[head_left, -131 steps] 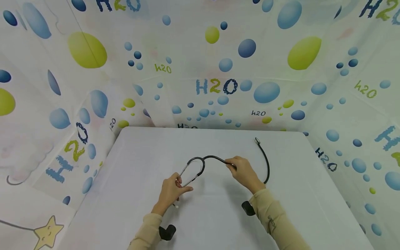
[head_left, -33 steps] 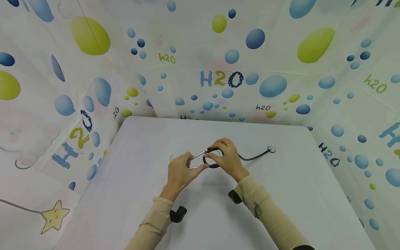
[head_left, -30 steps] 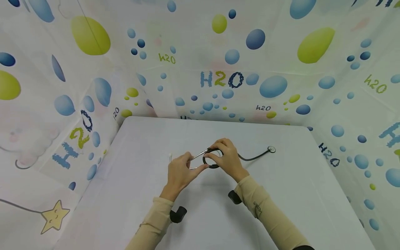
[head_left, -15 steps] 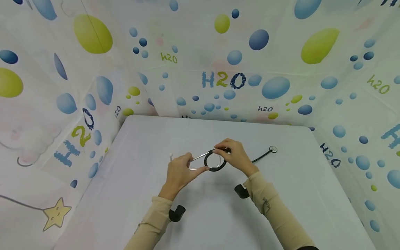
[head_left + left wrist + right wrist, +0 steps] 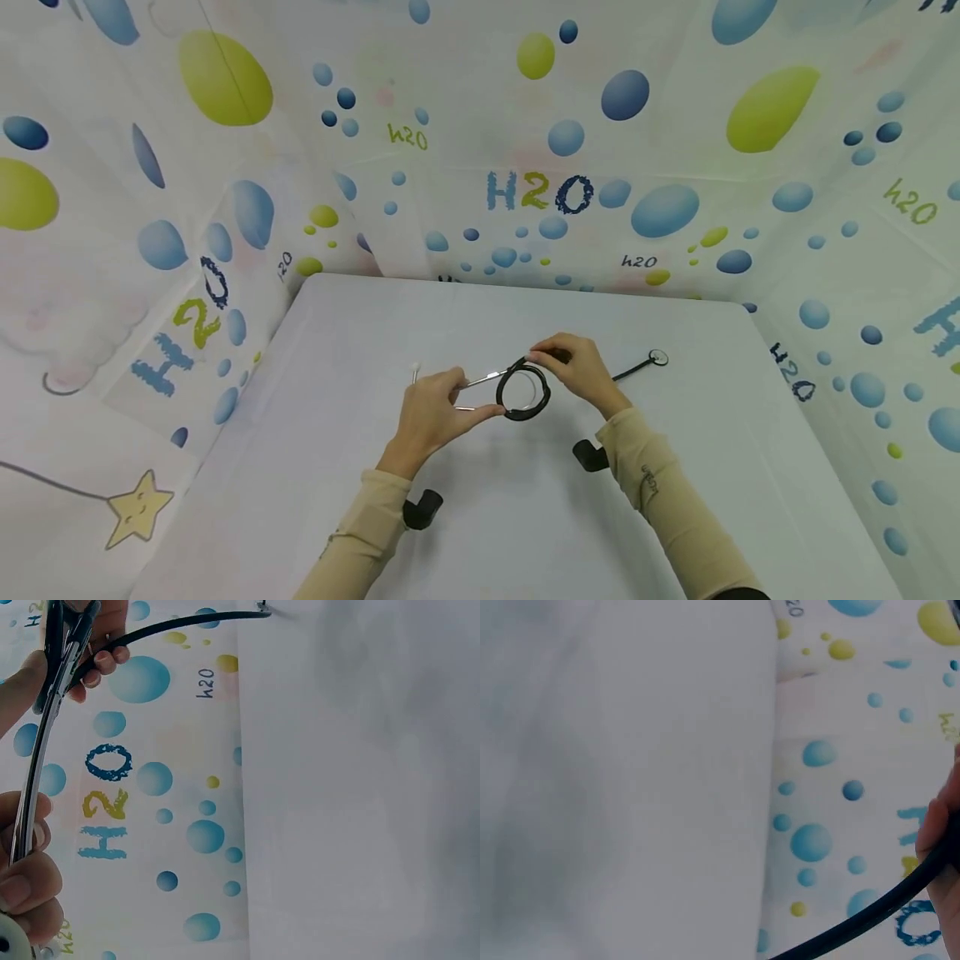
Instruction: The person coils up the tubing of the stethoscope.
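Beige sleeves [image 5: 360,525] reach over the white tabletop [image 5: 495,533], and the stethoscope [image 5: 525,417] is held above it, stretched toward the far right. Nearest, the left hand [image 5: 435,414] has its grip clamped on the metal ear tubes [image 5: 484,380], fingers curled round them, thumb reaching to the black loop [image 5: 547,397]. That metal should be stiff but smooth and a little slippery, so a firm hold on both tubes suits it. The loop looks soft and springy, light in weight, and could uncurl if nothing pins it. Just beyond, the right hand [image 5: 577,371] pinches the tubing, thumb and fingers together on it: a sensible spot for steering the bend. Farther out, at the tube's end, the chest piece [image 5: 658,357] seems to rest on the tabletop; probably the heaviest, most delicate part, best taken by its rim.
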`<state>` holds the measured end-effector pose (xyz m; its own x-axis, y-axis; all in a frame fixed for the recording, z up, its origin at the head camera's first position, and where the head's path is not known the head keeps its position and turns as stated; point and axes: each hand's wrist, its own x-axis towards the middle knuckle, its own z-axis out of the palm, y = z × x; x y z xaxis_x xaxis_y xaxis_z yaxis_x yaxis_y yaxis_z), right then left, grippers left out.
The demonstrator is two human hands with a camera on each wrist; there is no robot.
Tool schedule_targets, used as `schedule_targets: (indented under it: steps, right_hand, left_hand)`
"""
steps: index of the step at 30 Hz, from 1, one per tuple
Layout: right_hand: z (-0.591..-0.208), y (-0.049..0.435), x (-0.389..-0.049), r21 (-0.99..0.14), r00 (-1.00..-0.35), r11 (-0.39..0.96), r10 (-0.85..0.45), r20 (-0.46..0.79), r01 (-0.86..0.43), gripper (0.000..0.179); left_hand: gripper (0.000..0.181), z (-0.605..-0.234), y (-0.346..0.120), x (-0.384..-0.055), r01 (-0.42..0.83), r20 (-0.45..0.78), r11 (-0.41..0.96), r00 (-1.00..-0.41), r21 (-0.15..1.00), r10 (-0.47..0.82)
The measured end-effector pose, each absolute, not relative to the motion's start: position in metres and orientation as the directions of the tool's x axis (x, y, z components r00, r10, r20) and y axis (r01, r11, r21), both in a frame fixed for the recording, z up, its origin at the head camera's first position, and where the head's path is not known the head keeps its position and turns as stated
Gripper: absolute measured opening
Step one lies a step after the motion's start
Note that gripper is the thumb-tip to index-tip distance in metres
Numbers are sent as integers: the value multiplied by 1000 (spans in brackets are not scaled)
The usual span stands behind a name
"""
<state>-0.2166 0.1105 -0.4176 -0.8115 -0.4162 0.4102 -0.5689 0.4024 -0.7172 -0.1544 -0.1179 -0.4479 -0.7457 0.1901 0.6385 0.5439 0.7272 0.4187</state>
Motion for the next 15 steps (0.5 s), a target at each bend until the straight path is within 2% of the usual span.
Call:
schedule_targets:
  steps: [5, 10, 15]
  right_hand:
    - [-417, 99, -202, -789, -864, 375, -339, 373, -488, 10]
    - [-425, 86, -196, -873, -898, 281, -314, 308, -398, 13]
    - [-430, 83, -194, -899, -916, 236, -256, 308, -368, 12]
  left_hand:
    - [53, -452, -119, -154, 595, 689, 680, -702, 428, 181]
    - [54, -452, -112, -153, 655, 714, 568, -682, 499, 159]
    - [57, -452, -112, -153, 631, 719, 603, -682, 487, 134]
